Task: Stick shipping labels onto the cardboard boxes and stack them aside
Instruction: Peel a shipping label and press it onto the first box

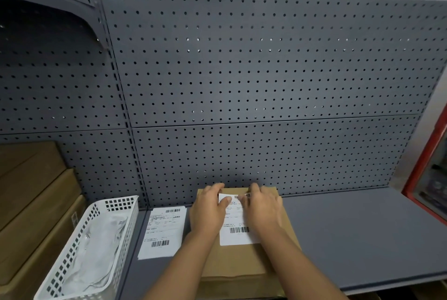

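A flat brown cardboard box [244, 263] lies on the grey shelf in front of me. A white shipping label [238, 233] with barcodes lies on its top. My left hand [209, 212] holds the label's far left edge between thumb and fingers. My right hand [262, 210] holds the far right edge the same way, fingers curled over the top. A second shipping label [163, 233] lies flat on the shelf to the left of the box.
A white perforated plastic basket [87, 249] with crumpled white backing paper stands at the left. Stacked brown cardboard boxes [31, 203] sit further left. The grey shelf [350, 234] stretches right. A grey pegboard wall [242, 94] rises behind; a red-framed cabinet [430, 166] stands at far right.
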Action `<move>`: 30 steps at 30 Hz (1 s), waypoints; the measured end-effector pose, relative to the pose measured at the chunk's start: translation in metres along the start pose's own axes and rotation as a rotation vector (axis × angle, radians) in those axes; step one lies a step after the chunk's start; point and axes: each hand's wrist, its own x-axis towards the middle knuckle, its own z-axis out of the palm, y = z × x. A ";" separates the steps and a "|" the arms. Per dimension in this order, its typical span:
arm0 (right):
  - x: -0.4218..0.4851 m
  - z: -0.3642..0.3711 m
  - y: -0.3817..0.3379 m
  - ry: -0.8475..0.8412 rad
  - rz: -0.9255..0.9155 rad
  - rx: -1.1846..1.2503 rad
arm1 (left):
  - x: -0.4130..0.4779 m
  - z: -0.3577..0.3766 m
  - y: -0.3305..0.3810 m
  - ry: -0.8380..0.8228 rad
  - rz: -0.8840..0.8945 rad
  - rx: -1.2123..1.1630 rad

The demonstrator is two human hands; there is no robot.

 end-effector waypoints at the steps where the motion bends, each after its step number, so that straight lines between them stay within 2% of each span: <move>1: 0.000 0.000 0.000 0.004 0.001 0.010 | 0.001 0.000 0.000 0.002 -0.008 -0.001; 8: 0.003 -0.011 0.002 -0.022 0.001 0.030 | 0.002 -0.005 0.004 -0.034 -0.044 0.042; 13: 0.010 -0.023 -0.004 -0.086 -0.036 -0.027 | 0.015 -0.010 0.015 -0.077 -0.097 0.225; 18: 0.015 -0.012 -0.007 -0.086 0.013 -0.139 | 0.016 -0.004 0.016 -0.093 -0.051 0.446; 30: 0.021 -0.011 0.005 -0.077 0.024 0.000 | 0.017 -0.002 0.012 -0.043 -0.053 0.418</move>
